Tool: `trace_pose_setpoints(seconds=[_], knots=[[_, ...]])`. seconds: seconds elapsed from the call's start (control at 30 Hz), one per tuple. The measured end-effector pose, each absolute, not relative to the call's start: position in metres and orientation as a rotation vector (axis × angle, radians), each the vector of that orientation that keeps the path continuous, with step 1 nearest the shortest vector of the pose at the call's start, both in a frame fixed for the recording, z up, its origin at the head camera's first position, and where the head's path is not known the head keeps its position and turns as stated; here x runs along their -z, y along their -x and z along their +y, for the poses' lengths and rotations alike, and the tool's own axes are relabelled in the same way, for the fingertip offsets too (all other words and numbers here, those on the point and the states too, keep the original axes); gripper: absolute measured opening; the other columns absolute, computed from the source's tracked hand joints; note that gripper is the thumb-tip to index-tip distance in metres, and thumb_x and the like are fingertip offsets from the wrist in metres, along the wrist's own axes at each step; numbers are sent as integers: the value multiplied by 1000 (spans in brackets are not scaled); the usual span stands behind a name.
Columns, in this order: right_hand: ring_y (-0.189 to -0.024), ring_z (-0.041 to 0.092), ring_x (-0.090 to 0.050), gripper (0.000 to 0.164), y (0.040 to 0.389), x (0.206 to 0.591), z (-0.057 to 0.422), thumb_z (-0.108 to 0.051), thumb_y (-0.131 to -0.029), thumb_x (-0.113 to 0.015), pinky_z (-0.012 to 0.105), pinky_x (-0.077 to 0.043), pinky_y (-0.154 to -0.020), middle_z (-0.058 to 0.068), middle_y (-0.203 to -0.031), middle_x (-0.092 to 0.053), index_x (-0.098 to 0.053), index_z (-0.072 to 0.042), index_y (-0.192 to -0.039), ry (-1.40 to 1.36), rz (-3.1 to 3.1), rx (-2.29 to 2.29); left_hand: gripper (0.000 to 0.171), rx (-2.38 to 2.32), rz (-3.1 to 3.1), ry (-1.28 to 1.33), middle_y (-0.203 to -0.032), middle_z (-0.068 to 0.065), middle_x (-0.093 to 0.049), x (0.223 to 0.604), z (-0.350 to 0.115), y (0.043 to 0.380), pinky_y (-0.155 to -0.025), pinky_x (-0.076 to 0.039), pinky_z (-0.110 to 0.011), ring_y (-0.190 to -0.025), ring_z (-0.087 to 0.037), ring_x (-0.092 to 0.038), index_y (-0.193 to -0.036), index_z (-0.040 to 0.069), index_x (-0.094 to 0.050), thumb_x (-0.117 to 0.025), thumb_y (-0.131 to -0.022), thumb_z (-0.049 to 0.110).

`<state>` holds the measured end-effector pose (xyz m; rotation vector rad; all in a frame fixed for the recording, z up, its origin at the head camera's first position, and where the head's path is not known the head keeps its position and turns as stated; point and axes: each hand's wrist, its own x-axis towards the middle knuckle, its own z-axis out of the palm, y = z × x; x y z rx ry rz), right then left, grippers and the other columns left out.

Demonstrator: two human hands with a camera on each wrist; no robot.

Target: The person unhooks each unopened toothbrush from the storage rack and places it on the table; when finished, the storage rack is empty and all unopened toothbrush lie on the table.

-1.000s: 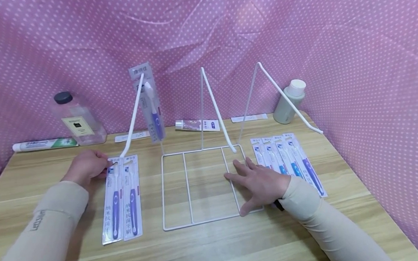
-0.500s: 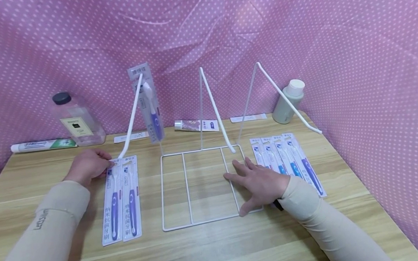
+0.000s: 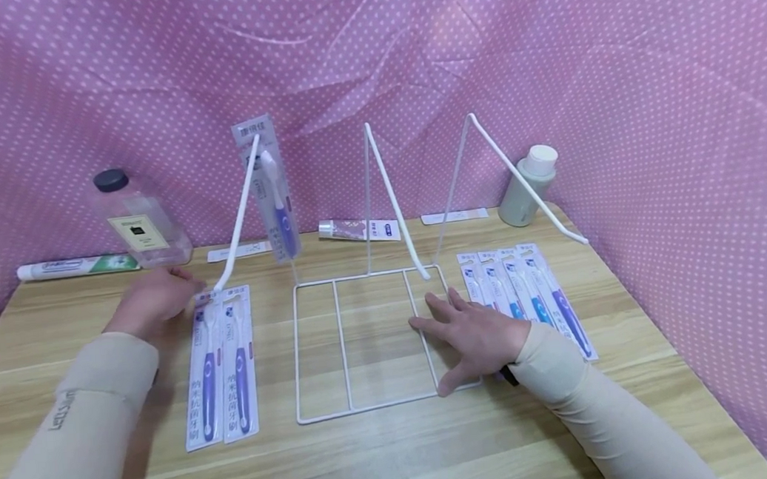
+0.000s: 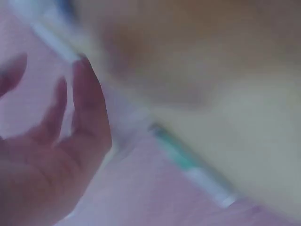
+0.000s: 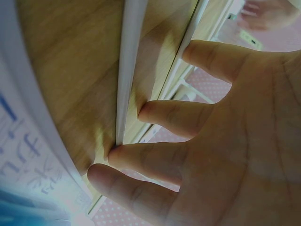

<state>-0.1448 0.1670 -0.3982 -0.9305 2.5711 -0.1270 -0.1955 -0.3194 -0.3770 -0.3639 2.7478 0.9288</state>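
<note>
Two packaged toothbrushes with purple handles lie side by side at the left: the outer pack (image 3: 200, 371) and the inner pack (image 3: 237, 365). My left hand (image 3: 155, 298) is at the top corner of the outer pack; its fingers look extended in the blurred left wrist view (image 4: 61, 136), and whether they touch the pack is unclear. A white wire rack (image 3: 342, 346) with three slanting prongs stands mid-table. My right hand (image 3: 473, 337) spreads its fingers over the rack's right base wires, fingertips touching down. Another packaged toothbrush (image 3: 273, 191) hangs on the left prong.
Several packaged toothbrushes (image 3: 527, 289) lie right of the rack, partly behind my right hand. Along the back are a toothpaste tube (image 3: 78, 267), a pink bottle (image 3: 145, 226), a second tube (image 3: 359, 230) and a grey-green bottle (image 3: 527, 188). The rack's left prong overhangs the left packs.
My left hand has shifted slightly left and up at the outer pack's top. The right hand keeps its place on the rack. The packs lie almost where they were.
</note>
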Motion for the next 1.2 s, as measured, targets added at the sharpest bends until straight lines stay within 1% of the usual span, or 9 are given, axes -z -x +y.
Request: trace_pose_setpoints(seconds=[0.07, 0.13, 0.2, 0.3, 0.37, 0.5, 0.6, 0.9, 1.2], knots=[[-155, 64, -16, 110, 145, 398, 167, -68, -77, -84, 76, -39, -113, 26, -175, -18, -39, -22, -166, 929, 2573, 130, 61, -932, 2889, 319, -137, -35, -54, 359, -311, 194, -97, -47, -65, -120, -53, -53, -145, -7, -48, -53, -106, 40], [-155, 64, -16, 110, 145, 398, 168, -68, -77, -84, 76, -40, -113, 26, -175, -18, -39, -22, -166, 928, 2575, 127, 61, -1025, 3051, 273, -137, -34, -58, 338, -296, 194, -99, -47, -64, -122, -51, -55, -146, -6, -50, -53, -107, 41], [-155, 64, -16, 110, 145, 398, 168, -68, -77, -84, 76, -40, -113, 26, -175, -18, -39, -22, -166, 928, 2575, 130, 53, -1202, 3181, 241, -131, -22, -65, 319, -278, 194, -97, -52, -49, -118, -38, -61, -143, 0, -57, -56, -106, 37], [-155, 64, -16, 110, 144, 398, 168, -68, -77, -84, 76, -40, -113, 26, -175, -18, -39, -22, -166, 930, 2572, 137, 38, -1639, 3207, 147, -123, -2, -68, 290, -250, 192, -93, -51, -28, -112, -16, -63, -138, 11, -65, -64, -105, 30], [-155, 64, -16, 110, 144, 399, 168, -68, -77, -84, 76, -40, -112, 26, -175, -18, -39, -22, -166, 934, 2574, 137, 29, -2039, 3078, 3, -118, 4, -68, 275, -234, 190, -90, -54, -19, -105, -9, -66, -132, 14, -70, -68, -104, 21], [-155, 64, -16, 110, 143, 398, 168, -69, -77, -84, 76, -40, -112, 26, -175, -17, -38, -22, -166, 939, 2574, 135, 20, -2702, 2499, -434, -112, -7, -72, 255, -209, 186, -83, -61, -21, -100, -18, -72, -121, 4, -74, -69, -102, 7], [-155, 64, -16, 110, 144, 398, 167, -69, -77, -84, 76, -40, -113, 26, -175, -17, -38, -22, -166, 939, 2574, 135, 20, -2866, 2166, -580, -112, -13, -72, 247, -197, 185, -84, -63, -26, -104, -26, -72, -121, -2, -73, -65, -103, 5], [-154, 64, -17, 110, 145, 397, 165, -69, -77, -84, 75, -39, -114, 26, -175, -18, -39, -23, -166, 937, 2573, 121, 21, -2923, 1988, -544, -108, -13, -70, 242, -182, 188, -79, -62, -26, -96, -23, -70, -120, -2, -73, -60, -103, -3], [-154, 65, -17, 109, 145, 398, 165, -69, -77, -84, 75, -39, -115, 26, -175, -18, -39, -23, -166, 932, 2571, 124, 21, -2877, 2035, -476, -100, -10, -71, 249, -183, 192, -79, -62, -24, -89, -18, -70, -115, -2, -76, -64, -99, -8]])
